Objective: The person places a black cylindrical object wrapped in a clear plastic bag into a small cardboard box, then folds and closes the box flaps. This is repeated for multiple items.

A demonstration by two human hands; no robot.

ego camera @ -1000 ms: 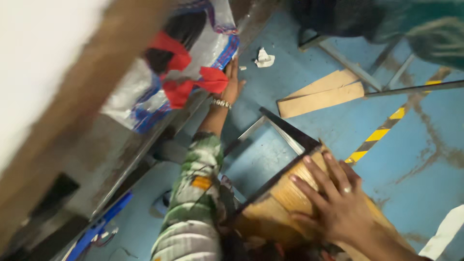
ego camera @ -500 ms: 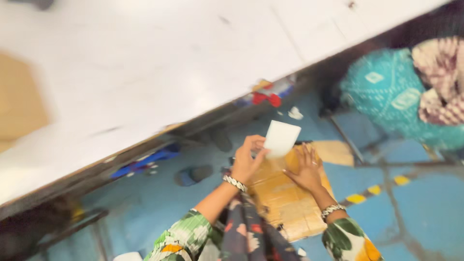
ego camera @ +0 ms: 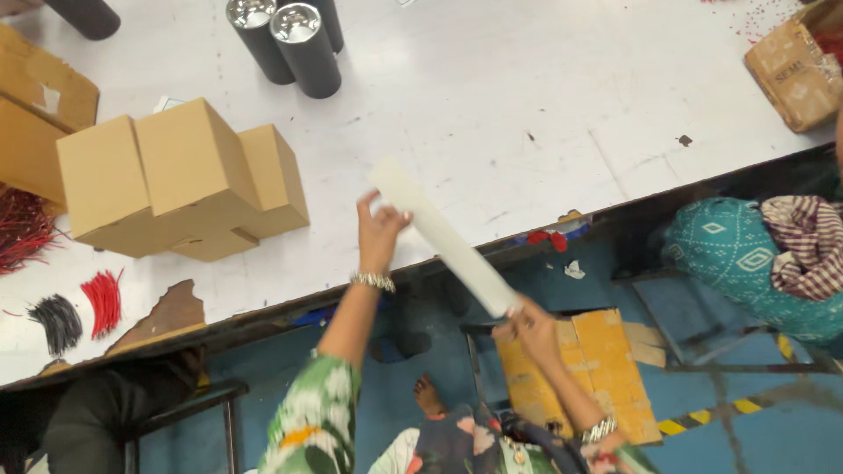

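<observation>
While both hands are raised over the counter's near edge, they carry one long flat white strip of folded card, slanting from the middle of the frame down toward lower centre. The left hand pinches the strip's upper end, fingers closed round its edge; the right hand grips the lower end, fingers wrapped shut on it. Each wrist wears a metal bracelet.

On the counter at the left sits a cluster of plain brown cartons, all closed; three show clearly, and a smaller one seems tucked beneath, though I cannot tell for sure. Behind them at the far left edge stands a larger brown box. At the upper right corner an open brown carton holds something red, too small to make out. Top centre stand three dark cylinders, two with shiny metal caps, and a fourth lies at the upper left. Two wire bundles lie at lower left, one red, one black, with a heap of more red wires above them.

Below the right hand, on the blue floor, lies a flattened yellowish carton
</observation>
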